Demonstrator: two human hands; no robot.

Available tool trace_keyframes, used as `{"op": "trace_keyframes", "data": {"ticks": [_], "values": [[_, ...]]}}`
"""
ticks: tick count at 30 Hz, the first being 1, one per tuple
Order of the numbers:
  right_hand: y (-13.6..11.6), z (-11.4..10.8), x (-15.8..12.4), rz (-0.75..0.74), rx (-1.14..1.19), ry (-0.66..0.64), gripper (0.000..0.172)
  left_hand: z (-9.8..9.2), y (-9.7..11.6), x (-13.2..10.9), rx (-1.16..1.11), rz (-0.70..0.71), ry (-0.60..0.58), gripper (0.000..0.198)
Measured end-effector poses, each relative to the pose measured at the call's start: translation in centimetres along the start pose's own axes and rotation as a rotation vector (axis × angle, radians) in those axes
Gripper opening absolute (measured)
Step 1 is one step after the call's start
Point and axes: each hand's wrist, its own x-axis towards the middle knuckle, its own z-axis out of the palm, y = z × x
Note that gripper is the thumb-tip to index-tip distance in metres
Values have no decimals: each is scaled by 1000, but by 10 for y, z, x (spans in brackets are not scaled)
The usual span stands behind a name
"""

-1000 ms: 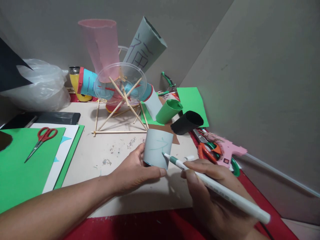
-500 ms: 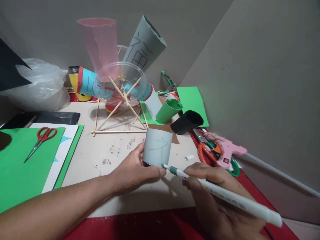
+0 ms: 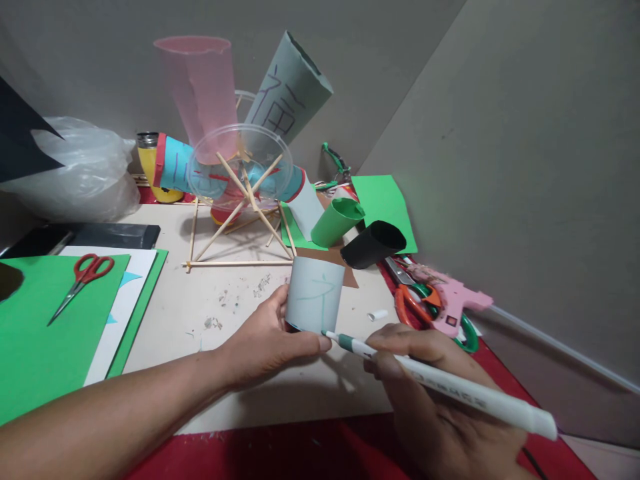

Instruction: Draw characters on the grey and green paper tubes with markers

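My left hand is closed around the base of a small grey paper cup that stands on the beige tabletop. Faint green strokes mark the cup's side. My right hand grips a white marker with a green tip, and the tip touches the cup's lower right edge. A small white marker cap lies just right of the cup.
Behind stands a wheel of skewers carrying paper cups around a clear plastic disc. Green and black paper cups lie to the right. Orange scissors and a pink glue gun sit near the wall. Red scissors rest on green paper at left.
The marker tip has slid down the cup's side from mid height to its bottom edge, leaving a green stroke. My left hand has kept the cup still.
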Motion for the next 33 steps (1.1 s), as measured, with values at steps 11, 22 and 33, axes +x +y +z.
{"op": "trace_keyframes", "data": {"ticks": [11, 22, 33], "values": [[9, 1, -6, 153, 288, 246, 8, -1, 1, -1, 38, -28, -2, 72], [16, 14, 15, 263, 226, 316, 26, 2, 5, -2, 120, -65, -89, 79], [29, 15, 17, 271, 49, 240, 22, 2, 4, -4, 24, -89, -146, 76]]}}
